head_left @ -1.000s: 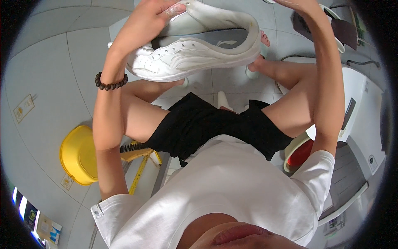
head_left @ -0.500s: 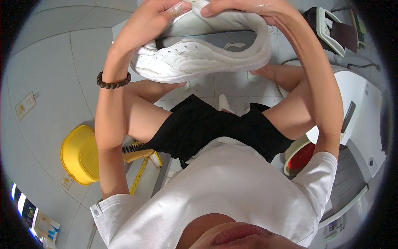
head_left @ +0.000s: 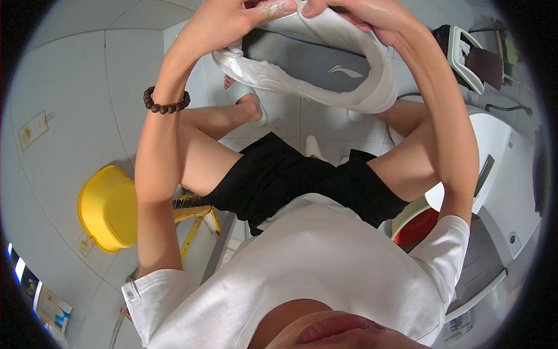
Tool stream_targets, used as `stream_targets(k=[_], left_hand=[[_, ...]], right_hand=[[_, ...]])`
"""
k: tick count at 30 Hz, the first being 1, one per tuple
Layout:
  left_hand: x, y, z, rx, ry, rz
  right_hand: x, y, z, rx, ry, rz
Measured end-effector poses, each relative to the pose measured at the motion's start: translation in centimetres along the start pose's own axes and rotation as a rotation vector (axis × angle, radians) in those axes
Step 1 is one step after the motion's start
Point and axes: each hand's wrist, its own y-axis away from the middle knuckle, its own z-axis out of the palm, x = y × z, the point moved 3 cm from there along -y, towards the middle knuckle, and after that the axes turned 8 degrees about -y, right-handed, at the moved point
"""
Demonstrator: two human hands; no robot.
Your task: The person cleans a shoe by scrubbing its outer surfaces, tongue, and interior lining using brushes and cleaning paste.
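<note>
A white sneaker (head_left: 273, 80) is held up in front of me at the top of the head view. Its opening is tipped toward me, baring the grey insole (head_left: 314, 63) with a pale mark. My left hand (head_left: 247, 18), its thumb wet or soapy, closes on the shoe's far upper edge. Opposite it, my right hand (head_left: 372, 16) grips the same edge nearer the heel, thumb close to the left thumb. A small white piece (head_left: 300, 7) lies between the thumbs; I cannot tell whether it is part of the shoe. Several fingertips are hidden or cut off by the frame.
On the left a yellow basin (head_left: 107, 209) hangs by the tiled wall (head_left: 64, 87). A brush (head_left: 189, 202) lies beside my left thigh. To the right are a pail with a red inside (head_left: 417, 227), a white appliance (head_left: 505, 174) and a white-rimmed bin (head_left: 465, 61).
The sneaker has shifted right and tilted, so more of its insole shows and less of its outer side. Both hands moved slightly right with it, keeping their grip. My left foot has come into sight.
</note>
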Motion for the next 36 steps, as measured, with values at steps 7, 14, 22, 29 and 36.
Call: stream_targets(k=[7, 14, 22, 29, 36], left_hand=[[0.8, 1.0, -1.4, -0.05, -0.081, 0.049], [-0.1, 0.9, -1.0, 0.081, -0.266, 0.375], [0.3, 1.0, -1.5, -0.023, -0.216, 0.217], [-1.8, 2.4, -3.8, 0.372, -0.147, 0.266], [-1.3, 1.2, -2.4, -0.235, 0.057, 0.253]], right_hand=[[1.0, 0.3, -0.7, -0.067, -0.245, -0.003], [0.6, 0.4, -0.7, -0.002, -0.3, -0.019], [1.0, 0.5, -1.0, 0.027, -0.537, 0.004], [0.2, 0.7, 0.1, 0.052, -0.851, 0.145], [2.2, 1.1, -2.1, 0.058, -0.598, 0.134]])
